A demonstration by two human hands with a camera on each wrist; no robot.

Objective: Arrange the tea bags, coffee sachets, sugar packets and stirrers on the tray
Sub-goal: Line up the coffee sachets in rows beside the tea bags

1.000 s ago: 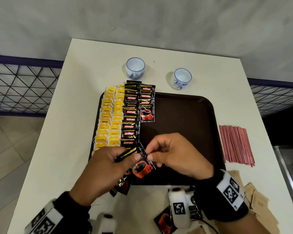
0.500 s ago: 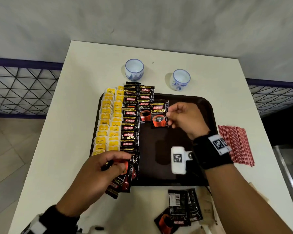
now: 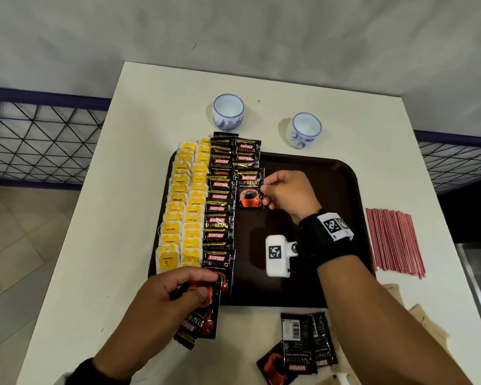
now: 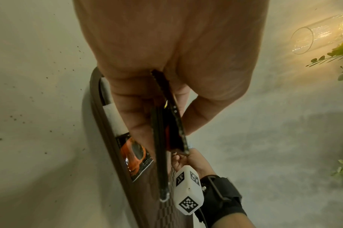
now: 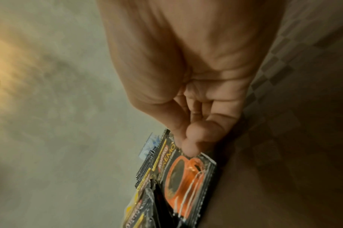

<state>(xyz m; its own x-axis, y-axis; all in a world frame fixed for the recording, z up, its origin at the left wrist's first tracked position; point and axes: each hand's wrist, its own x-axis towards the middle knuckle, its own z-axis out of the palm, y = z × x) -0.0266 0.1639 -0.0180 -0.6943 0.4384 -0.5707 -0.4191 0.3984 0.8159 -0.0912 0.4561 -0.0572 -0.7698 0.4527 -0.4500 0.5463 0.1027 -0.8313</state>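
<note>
A dark brown tray [image 3: 303,273] lies on the white table. Two columns of yellow tea bags [image 3: 182,207] fill its left edge, with overlapping black coffee sachets [image 3: 220,207] beside them. My right hand [image 3: 264,191] pinches one coffee sachet [image 3: 249,187] [image 5: 186,174] by its right edge, laid at the near end of a short second sachet column. My left hand [image 3: 195,284] grips a small stack of coffee sachets [image 3: 203,318] [image 4: 166,131] at the tray's near left corner. Red stirrers [image 3: 395,240] lie on the table right of the tray.
Two white-and-blue cups [image 3: 228,111] [image 3: 303,129] stand behind the tray. Loose coffee sachets [image 3: 303,345] lie on the table in front of the tray. Brown sugar packets [image 3: 428,329] lie at the near right. A wire fence runs on both sides.
My right hand took one sachet from the left hand's stack, carried it to the far part of the tray, then drew it left against the second column. The left hand stayed near the tray's front corner.
</note>
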